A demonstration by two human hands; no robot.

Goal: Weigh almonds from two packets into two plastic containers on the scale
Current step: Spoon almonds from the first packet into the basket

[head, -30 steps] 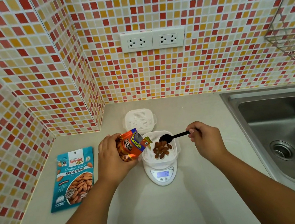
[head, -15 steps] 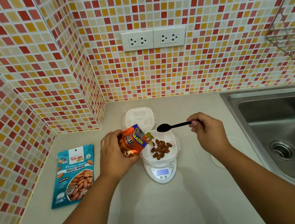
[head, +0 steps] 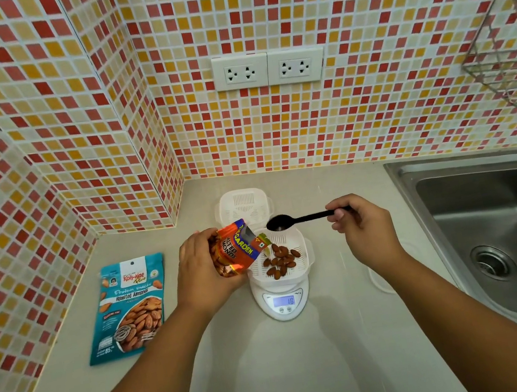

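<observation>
1. Since a second ago your spoon [head: 292, 221] has lifted clear of the almonds [head: 280, 261]; its bowl is beside the orange packet [head: 236, 251] mouth.
2. Your left hand [head: 200, 275] grips the packet, tilted over the container [head: 305, 251] on the scale [head: 284, 301].
3. Your right hand [head: 365, 232] pinches the spoon handle.
4. The blue packet [head: 130, 306] lies flat on the worktop [head: 280, 364], at your left.

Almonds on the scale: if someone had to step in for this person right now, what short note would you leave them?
Left hand: holds the opened orange almond packet, tilted toward the container on the scale.
Right hand: holds a black spoon, bowl apparently empty, above that container.
First container: on the scale, with a small heap of almonds; the display is lit.
Second container: behind the scale, apparently empty.
Blue almond packet: flat on the counter, left of the scale, untouched.
Done: first weighing begun.
Left: finish it, then weigh from the blue packet into the second container.
</observation>
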